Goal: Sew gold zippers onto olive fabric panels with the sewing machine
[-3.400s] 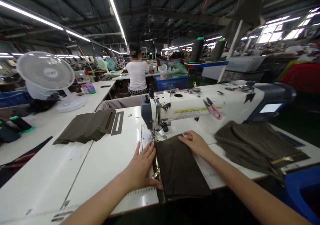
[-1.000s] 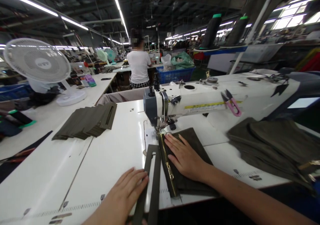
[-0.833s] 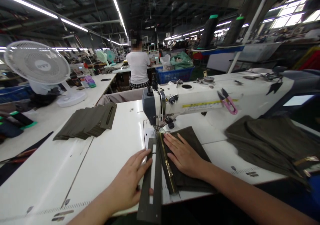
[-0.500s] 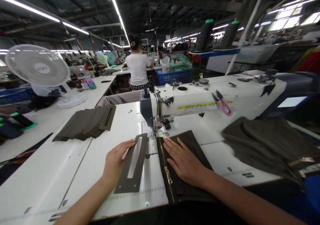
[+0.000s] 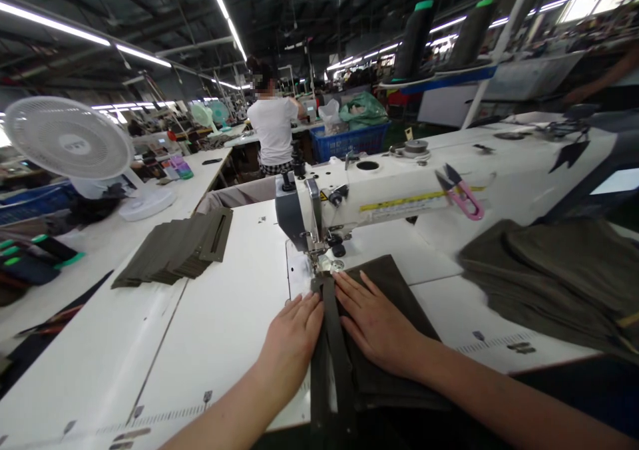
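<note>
A grey-brown slotted strip (image 5: 319, 370) lies lengthwise over the dark fabric piece (image 5: 394, 290), its far end at the sewing machine's presser foot (image 5: 314, 267). My left hand (image 5: 294, 333) rests on the strip's left edge, fingers stretched forward and close together; its thumb is hidden. On the fabric just right of the strip, my right hand (image 5: 374, 323) lies flat with fingers spread. The zipper on the fabric is covered from view.
A stack of slotted strips (image 5: 174, 247) sits at left. Pink-handled thread snips (image 5: 462, 194) rest against the machine arm (image 5: 399, 197). Dark folded fabric (image 5: 549, 277) lies at right. Beyond are a white fan (image 5: 70, 137), a blue crate (image 5: 349, 140) and a person in white (image 5: 272, 127).
My left hand has moved right with the slotted strip, bringing it from beside the fabric to over the zipper. My right hand stays flat on the fabric. The view has shifted slightly.
</note>
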`<state>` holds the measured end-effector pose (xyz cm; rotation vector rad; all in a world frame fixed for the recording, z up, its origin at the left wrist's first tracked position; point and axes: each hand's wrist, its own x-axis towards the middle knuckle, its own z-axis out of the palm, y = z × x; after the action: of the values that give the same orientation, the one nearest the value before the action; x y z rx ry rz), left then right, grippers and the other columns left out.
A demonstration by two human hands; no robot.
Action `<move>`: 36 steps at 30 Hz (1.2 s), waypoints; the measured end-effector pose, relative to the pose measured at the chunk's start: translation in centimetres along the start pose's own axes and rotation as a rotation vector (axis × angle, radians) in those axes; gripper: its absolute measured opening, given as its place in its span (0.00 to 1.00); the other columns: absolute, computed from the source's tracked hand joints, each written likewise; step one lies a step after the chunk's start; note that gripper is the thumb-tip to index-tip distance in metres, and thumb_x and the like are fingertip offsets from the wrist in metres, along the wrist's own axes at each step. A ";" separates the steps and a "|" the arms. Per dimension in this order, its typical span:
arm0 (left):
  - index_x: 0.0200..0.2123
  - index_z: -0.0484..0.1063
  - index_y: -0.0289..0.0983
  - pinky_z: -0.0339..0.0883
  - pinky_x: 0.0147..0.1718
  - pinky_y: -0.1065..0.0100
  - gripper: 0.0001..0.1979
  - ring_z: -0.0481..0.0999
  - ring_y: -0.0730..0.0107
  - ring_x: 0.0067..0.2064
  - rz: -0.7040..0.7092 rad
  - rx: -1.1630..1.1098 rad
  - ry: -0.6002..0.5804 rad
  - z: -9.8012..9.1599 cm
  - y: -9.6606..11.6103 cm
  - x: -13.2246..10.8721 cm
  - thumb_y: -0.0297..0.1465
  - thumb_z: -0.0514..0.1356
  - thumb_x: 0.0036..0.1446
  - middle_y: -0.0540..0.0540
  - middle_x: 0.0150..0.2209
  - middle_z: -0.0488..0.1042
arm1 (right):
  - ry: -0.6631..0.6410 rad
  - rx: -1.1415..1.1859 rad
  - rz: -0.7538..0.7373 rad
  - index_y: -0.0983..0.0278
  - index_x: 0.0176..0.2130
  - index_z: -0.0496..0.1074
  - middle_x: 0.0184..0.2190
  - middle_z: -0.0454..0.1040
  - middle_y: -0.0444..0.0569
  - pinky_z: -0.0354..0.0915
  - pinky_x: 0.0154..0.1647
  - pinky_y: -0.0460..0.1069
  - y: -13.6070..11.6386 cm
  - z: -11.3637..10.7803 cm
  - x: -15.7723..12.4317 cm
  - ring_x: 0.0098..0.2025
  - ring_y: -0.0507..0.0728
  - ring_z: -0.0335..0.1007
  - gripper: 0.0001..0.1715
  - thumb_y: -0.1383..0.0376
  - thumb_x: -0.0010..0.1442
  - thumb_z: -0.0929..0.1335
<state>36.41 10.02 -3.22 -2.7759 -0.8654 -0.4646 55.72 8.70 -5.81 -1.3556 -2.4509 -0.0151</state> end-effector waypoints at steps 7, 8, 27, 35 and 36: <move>0.47 0.65 0.28 0.69 0.47 0.60 0.16 0.71 0.62 0.49 -0.032 0.020 0.062 -0.1 -0.9 -0.7 0.21 0.43 0.60 0.33 0.48 0.70 | 0.003 -0.026 -0.001 0.74 0.59 0.55 0.61 0.49 0.60 0.45 0.60 0.64 0.0 0.2 0.0 0.63 0.62 0.40 0.28 0.67 0.60 0.58; 0.47 0.64 0.27 0.69 0.47 0.60 0.16 0.70 0.61 0.50 -0.037 0.012 0.071 0.1 -1.0 -0.5 0.21 0.43 0.60 0.33 0.49 0.70 | -0.002 -0.029 -0.001 0.73 0.59 0.54 0.61 0.49 0.60 0.45 0.60 0.64 0.0 0.3 0.0 0.63 0.62 0.40 0.28 0.67 0.60 0.58; 0.44 0.67 0.30 0.60 0.54 0.53 0.15 0.66 0.61 0.54 0.062 0.010 0.026 2.4 -2.2 1.3 0.23 0.44 0.61 0.36 0.49 0.70 | 0.036 0.096 0.163 0.68 0.59 0.54 0.57 0.59 0.57 0.47 0.58 0.62 -0.3 0.0 1.7 0.58 0.61 0.52 0.26 0.66 0.62 0.56; 0.55 0.57 0.34 0.68 0.48 0.59 0.20 0.61 0.59 0.57 0.064 -0.011 0.017 3.1 -3.5 0.4 0.24 0.46 0.60 0.37 0.55 0.63 | 0.067 0.162 0.159 0.63 0.60 0.52 0.58 0.57 0.59 0.44 0.58 0.65 -0.1 0.0 1.7 0.60 0.63 0.49 0.26 0.61 0.64 0.55; 0.56 0.57 0.36 0.68 0.48 0.59 0.21 0.63 0.59 0.56 0.053 -0.021 0.014 3.1 -3.6 0.4 0.24 0.46 0.59 0.39 0.55 0.63 | 0.069 0.173 0.160 0.64 0.60 0.52 0.58 0.57 0.60 0.44 0.58 0.65 0.0 0.0 1.6 0.60 0.63 0.49 0.26 0.61 0.64 0.55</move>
<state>35.34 13.99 -5.67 -2.8035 -0.7862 -0.4858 54.92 10.05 -5.31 -1.4438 -2.2247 0.1810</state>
